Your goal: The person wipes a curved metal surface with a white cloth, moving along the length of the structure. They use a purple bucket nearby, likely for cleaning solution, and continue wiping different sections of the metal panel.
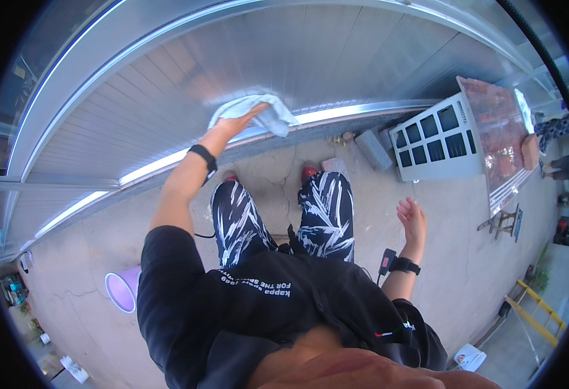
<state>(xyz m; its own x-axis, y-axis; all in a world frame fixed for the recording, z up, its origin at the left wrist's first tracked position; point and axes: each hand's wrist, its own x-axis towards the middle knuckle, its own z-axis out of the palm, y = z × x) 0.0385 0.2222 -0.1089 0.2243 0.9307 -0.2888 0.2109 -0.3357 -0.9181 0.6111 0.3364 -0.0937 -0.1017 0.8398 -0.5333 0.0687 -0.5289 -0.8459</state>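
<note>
My left hand [238, 124] presses a pale blue-white cloth [275, 114] against the lower part of a shiny metal-panelled wall [167, 92]. The cloth is bunched around the fingers, and its loose end drapes over the bright bottom rail [338, 113]. Out to the side, my right hand [412, 221] hangs in the air above the concrete floor. It is empty, its fingers loosely bent, nearest to a white air-conditioner outdoor unit [440, 167] with a dark grille.
A grey block [374, 150] lies between the wall and the unit, whose reddish sheet cover [498, 131] carries a brick [530, 151]. Behind my left side stands a purple bucket [121, 291]. At right are a small stool [507, 223], a yellow ladder [537, 309], a white bucket [469, 359] and another person [564, 167].
</note>
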